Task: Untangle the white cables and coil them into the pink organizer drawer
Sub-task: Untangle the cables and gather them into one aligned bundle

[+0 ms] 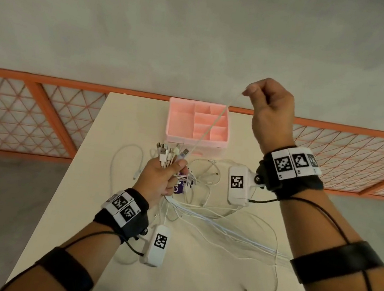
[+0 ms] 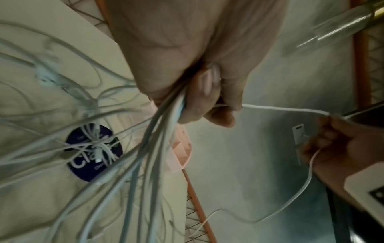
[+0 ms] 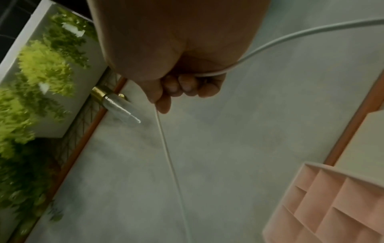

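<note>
A tangle of white cables (image 1: 202,210) is still being left sprawled on the table (image 1: 76,203), so little is judged done. Their plug ends are being clenched in the left hand (image 1: 162,178). One cable (image 1: 209,128) is being pinched by the raised right hand (image 1: 270,107), stretched taut diagonally. Beyond, the pink organizer drawer (image 1: 176,128) is sitting unfilled.

The left hand (image 1: 161,178) is hovering low, its fingers curling tightly into a fist with the thumb pressing across them. The right hand (image 1: 270,111) is lifting high with the wrist bent, thumb and forefinger pinching together, the other fingers folding into the palm.
</note>
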{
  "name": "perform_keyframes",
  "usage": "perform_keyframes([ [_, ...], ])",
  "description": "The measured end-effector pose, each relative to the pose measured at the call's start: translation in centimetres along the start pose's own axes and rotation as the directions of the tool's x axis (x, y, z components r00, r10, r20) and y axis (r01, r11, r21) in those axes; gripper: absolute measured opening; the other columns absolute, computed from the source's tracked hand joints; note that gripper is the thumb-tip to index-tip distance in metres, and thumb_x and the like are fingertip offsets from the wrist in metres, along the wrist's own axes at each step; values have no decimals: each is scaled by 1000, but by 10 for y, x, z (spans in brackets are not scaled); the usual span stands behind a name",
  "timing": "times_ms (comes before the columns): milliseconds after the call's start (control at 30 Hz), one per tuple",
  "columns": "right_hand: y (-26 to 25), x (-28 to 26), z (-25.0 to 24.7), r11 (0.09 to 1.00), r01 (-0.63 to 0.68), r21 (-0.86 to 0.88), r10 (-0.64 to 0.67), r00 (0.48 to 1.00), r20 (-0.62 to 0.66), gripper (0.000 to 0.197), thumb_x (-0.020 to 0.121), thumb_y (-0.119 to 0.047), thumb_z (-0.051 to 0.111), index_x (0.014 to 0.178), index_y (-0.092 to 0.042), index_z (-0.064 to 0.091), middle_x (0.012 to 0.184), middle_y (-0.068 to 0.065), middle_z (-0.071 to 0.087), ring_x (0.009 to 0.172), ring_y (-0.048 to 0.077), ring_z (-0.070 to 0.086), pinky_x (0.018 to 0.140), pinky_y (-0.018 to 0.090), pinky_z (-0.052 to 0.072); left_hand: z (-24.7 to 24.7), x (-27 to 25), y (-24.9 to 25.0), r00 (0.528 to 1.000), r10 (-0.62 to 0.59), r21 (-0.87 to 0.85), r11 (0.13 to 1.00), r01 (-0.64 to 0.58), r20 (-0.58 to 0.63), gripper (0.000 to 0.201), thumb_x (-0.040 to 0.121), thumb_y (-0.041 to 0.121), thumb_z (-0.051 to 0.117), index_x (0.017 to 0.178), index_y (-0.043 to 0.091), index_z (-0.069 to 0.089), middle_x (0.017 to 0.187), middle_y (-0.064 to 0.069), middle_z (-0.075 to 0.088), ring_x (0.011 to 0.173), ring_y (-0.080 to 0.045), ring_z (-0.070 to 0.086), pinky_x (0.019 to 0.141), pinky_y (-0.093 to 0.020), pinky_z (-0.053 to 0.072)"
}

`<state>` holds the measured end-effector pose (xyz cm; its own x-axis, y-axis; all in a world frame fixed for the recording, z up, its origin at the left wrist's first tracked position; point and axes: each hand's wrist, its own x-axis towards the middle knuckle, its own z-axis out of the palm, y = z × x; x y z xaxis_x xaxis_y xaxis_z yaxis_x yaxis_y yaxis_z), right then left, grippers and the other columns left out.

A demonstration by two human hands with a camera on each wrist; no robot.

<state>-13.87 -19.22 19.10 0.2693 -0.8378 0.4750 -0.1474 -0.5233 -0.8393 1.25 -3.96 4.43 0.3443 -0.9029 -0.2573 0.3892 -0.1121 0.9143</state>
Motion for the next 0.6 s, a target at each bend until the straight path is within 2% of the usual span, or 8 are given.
perform_keyframes([
  [100, 16, 4, -4, 969, -85, -232, 102, 993, 64, 19, 92, -12, 52, 84, -10, 69, 75, 6, 66, 65, 14, 56, 62, 21, 42, 1, 4, 6, 999, 15, -8, 1000, -15, -44, 19, 99, 15, 59, 82, 8, 64, 79, -7, 66, 40, -8, 27, 38, -16, 22],
  [167, 34, 0, -5, 814, -81, -576, 233, 952, 197, 25, 88, -8, 50, 102, -11, 70, 97, 8, 69, 86, 21, 65, 74, 26, 49, 0, 5, 6, 998, 22, 9, 1000, -22, -53, 24, 98, 15, 59, 76, 8, 64, 76, -10, 63, 40, -9, 26, 39, -17, 21],
  [233, 46, -15, 0, 648, 20, -762, 306, 909, 284, 51, 84, -2, 48, 134, -12, 54, 132, 12, 54, 117, 33, 54, 96, 44, 48, 1, 6, 3, 998, 19, 48, 999, -17, -55, 23, 98, 16, 60, 76, 8, 63, 75, -9, 64, 40, -10, 25, 39, -17, 21],
  [267, 47, -26, 5, 629, 95, -772, 281, 897, 340, 60, 84, -1, 50, 143, -12, 44, 142, 12, 45, 126, 34, 45, 103, 50, 44, 2, 6, 1, 998, 14, 68, 998, -10, -59, 23, 98, 16, 61, 76, 9, 64, 74, -9, 64, 40, -11, 25, 39, -18, 22],
  [333, 47, -45, 17, 671, 310, -674, 125, 848, 514, 65, 88, -9, 56, 149, -12, 35, 151, 9, 37, 138, 30, 34, 112, 50, 36, 4, 7, -2, 997, 5, 102, 995, 3, -75, 25, 97, 16, 62, 73, 10, 66, 74, -12, 62, 40, -12, 26, 39, -18, 22],
  [433, 55, -66, 36, 676, 484, -556, 88, 696, 713, 51, 94, -26, 58, 142, -13, 47, 144, 7, 49, 135, 26, 41, 114, 48, 33, 8, 6, -4, 996, -4, 110, 994, 13, -84, 19, 97, 15, 62, 79, 8, 66, 72, -7, 67, 40, -10, 27, 39, -18, 22],
  [533, 58, -71, 45, 766, 349, -540, 263, 596, 759, 27, 99, -31, 52, 106, -11, 69, 101, 7, 70, 96, 25, 64, 87, 39, 49, 8, 3, -4, 997, -15, 83, 996, 21, -74, 16, 97, 15, 61, 85, 7, 67, 74, -7, 68, 41, -10, 27, 39, -18, 21],
  [600, 55, -69, 45, 864, 209, -459, 264, 589, 764, 27, 99, -27, 54, 90, -8, 70, 80, 1, 69, 76, 17, 62, 72, 31, 48, 4, 0, -4, 998, -30, 63, 997, 34, -56, 17, 98, 18, 61, 88, 6, 68, 80, -8, 70, 42, -10, 25, 40, -18, 19],
])
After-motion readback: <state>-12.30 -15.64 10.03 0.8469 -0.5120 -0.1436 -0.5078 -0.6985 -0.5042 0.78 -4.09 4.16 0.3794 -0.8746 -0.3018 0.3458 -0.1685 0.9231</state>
